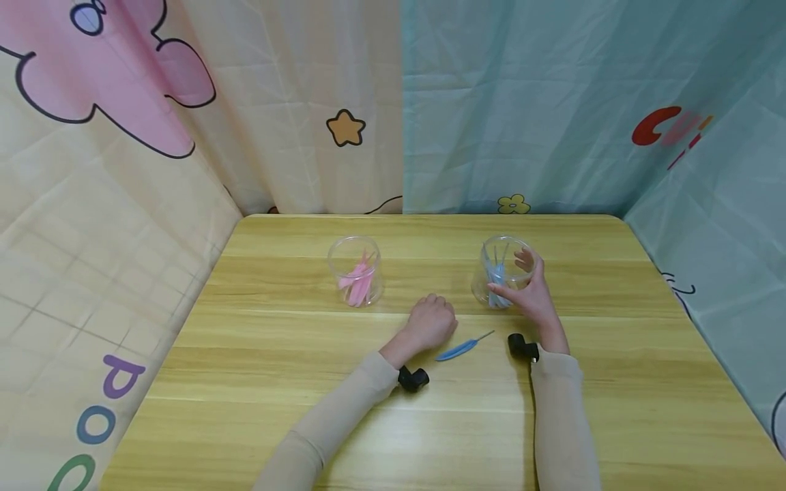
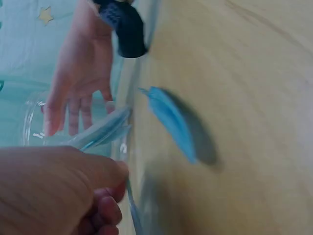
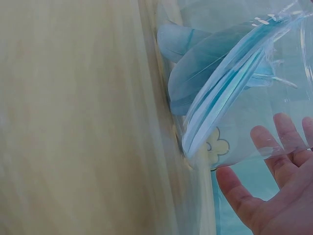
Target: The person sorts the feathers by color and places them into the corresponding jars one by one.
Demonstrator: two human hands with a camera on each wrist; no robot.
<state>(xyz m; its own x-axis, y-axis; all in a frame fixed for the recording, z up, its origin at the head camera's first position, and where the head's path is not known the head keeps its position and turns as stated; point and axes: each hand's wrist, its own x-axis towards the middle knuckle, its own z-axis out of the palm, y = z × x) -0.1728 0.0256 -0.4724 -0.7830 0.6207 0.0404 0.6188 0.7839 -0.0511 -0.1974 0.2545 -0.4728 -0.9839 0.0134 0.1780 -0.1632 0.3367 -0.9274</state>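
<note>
A clear jar (image 1: 499, 254) holding blue feathers (image 3: 210, 73) stands right of the table's middle. My right hand (image 1: 533, 293) is against its right side with fingers spread and straight; the right wrist view shows the palm (image 3: 274, 196) just off the jar wall (image 3: 244, 127). One loose blue feather (image 1: 463, 348) lies flat on the wood between my two hands, also seen in the left wrist view (image 2: 171, 122). My left hand (image 1: 432, 322) rests on the table left of that feather, its fingers (image 2: 105, 208) curled in on nothing visible.
A second clear jar (image 1: 355, 273) with pink feathers stands left of centre. Black wrist cameras (image 1: 413, 378) (image 1: 523, 348) sit on both forearms. Cartoon-print curtains close off the wooden table (image 1: 393, 423) at the back and on both sides.
</note>
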